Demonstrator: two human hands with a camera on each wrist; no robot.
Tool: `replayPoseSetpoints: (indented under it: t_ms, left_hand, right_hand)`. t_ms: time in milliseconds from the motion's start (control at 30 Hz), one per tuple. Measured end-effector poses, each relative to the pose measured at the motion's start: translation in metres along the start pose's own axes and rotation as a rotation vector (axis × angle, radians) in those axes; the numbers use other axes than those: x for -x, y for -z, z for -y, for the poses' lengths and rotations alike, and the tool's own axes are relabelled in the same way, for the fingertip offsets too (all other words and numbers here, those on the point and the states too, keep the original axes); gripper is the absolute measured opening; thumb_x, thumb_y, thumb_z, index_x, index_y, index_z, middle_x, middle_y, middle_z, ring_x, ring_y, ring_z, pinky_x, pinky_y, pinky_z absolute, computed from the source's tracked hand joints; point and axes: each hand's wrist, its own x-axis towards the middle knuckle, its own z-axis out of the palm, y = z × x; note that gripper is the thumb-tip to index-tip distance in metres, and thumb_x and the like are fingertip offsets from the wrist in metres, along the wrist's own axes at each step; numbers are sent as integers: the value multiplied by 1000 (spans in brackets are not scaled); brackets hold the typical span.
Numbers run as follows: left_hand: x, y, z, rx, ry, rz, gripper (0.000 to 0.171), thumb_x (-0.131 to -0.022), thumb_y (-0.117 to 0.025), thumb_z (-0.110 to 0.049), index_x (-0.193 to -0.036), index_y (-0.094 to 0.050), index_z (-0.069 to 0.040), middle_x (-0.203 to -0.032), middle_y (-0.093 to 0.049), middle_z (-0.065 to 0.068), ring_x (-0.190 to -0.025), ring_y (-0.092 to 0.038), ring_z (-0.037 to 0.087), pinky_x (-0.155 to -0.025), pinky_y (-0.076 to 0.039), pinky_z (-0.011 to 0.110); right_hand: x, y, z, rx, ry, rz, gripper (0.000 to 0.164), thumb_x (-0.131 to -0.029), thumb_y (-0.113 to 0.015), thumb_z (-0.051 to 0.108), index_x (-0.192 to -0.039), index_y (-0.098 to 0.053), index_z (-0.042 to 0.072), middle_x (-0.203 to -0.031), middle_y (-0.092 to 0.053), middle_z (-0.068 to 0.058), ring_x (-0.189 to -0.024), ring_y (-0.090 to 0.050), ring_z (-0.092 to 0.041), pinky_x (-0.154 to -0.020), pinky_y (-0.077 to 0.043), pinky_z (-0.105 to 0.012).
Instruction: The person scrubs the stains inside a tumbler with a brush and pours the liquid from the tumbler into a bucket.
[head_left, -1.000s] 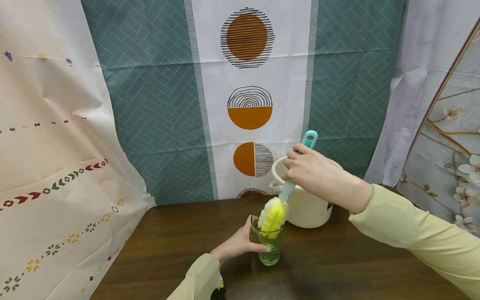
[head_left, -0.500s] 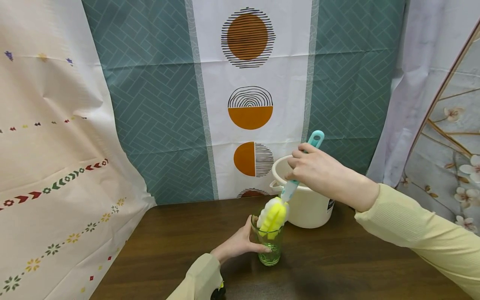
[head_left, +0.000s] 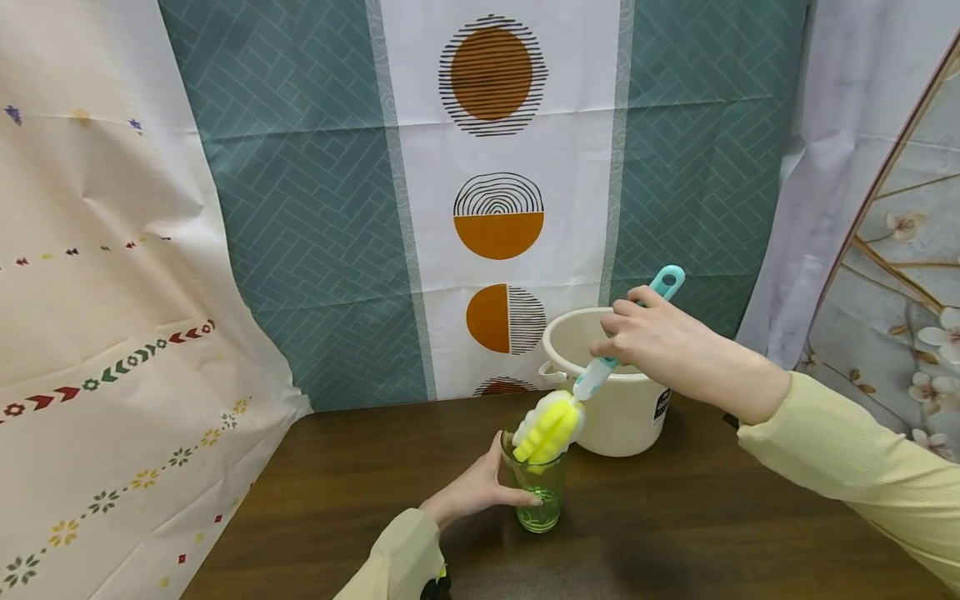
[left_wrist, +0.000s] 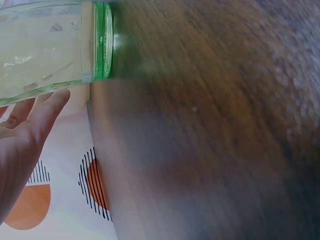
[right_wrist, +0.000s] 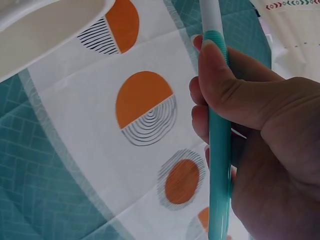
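A green drinking glass (head_left: pixel 542 504) stands upright on the table, its base and wall also visible in the left wrist view. My left hand (head_left: pixel 480 487) holds it from the left, thumb in front and fingers round the far side. With my right hand (head_left: pixel 663 346) I grip the turquoise handle of a bottle brush (head_left: pixel 553 425); in the right wrist view thumb and fingers wrap that handle (right_wrist: pixel 220 150). The yellow and white sponge head leans to the right, its lower end inside the glass mouth and most of it above the rim.
A cream bucket (head_left: pixel 615 417) with a spout stands behind the glass, partly covered by my right hand. Brown wooden table (head_left: pixel 360 467) lies underneath. Patterned cloths (head_left: pixel 315 208) hang at the back and both sides.
My right hand has moved right, tilting the brush handle further over to the right. The sponge head has risen slightly in the glass. The left hand and glass stay put.
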Motion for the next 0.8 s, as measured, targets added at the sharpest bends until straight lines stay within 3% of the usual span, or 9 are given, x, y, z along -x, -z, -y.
replayPoseSetpoints:
  t_ms: [233, 467, 800]
  left_hand:
    - [-1, 0, 2, 5, -36, 0, 69, -54, -63, -26, -105, -17, -23, -100, -33, -7, -92, -30, 8, -74, -20, 35]
    - [-1, -1, 3, 0, -55, -11, 75, -53, -63, -30, -108, -12, -25, -103, -30, -9, -94, -27, 6, -74, -18, 36]
    - [-3, -1, 3, 27, -70, 11, 74, -55, -63, -23, -108, -12, -27, -104, -29, -9, -95, -26, 9, -74, -17, 38]
  right_hand:
    - [14, -11, -6, -75, -26, -33, 32, -49, -61, 22, -81, -55, 25, -63, -42, 3, -60, -36, -15, -62, -24, -34]
    - [28, -19, -7, -137, -69, 1, 39, -52, -62, 10, -86, -52, 26, -63, -40, 5, -59, -35, -13, -60, -22, -33]
    - [54, -41, -7, -233, -190, 17, 40, -50, -62, 19, -88, -50, 24, -61, -34, 11, -55, -36, -9, -45, -20, -26]
